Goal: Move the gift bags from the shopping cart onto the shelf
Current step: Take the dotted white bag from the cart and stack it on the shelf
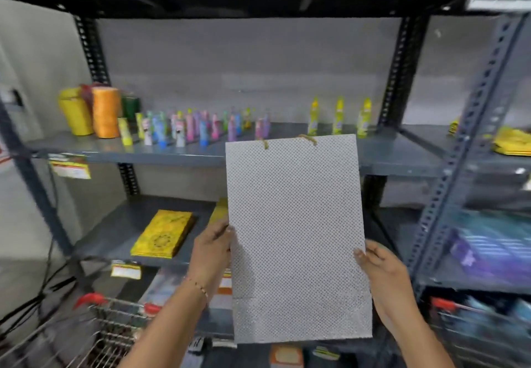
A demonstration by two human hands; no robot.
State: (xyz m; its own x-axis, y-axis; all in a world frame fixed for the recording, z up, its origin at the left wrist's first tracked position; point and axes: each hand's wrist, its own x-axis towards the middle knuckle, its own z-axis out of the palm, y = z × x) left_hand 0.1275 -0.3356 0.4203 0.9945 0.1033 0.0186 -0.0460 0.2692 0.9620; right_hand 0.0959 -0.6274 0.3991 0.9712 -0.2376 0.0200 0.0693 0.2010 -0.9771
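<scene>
A flat white gift bag [296, 232] with a fine dotted pattern and tan rope handles is held upright in front of the grey metal shelf [161, 155]. My left hand [212, 250] grips its left edge and my right hand [385, 275] grips its right edge. A stack of yellow patterned gift bags [163, 232] lies flat on the lower shelf board [115, 238], left of the held bag. Another yellow bag [219, 209] peeks out behind the white bag's left edge. The wire shopping cart [115, 327] with red handle caps sits at the bottom left, under my left forearm.
The middle shelf carries thread spools [105, 112] at the left, several small coloured bottles [186, 126] and three yellow bottles [339, 116]. A second rack [459, 166] with packaged goods stands on the right. Price tags [70, 166] hang on shelf edges. Cables [48, 275] trail at the left.
</scene>
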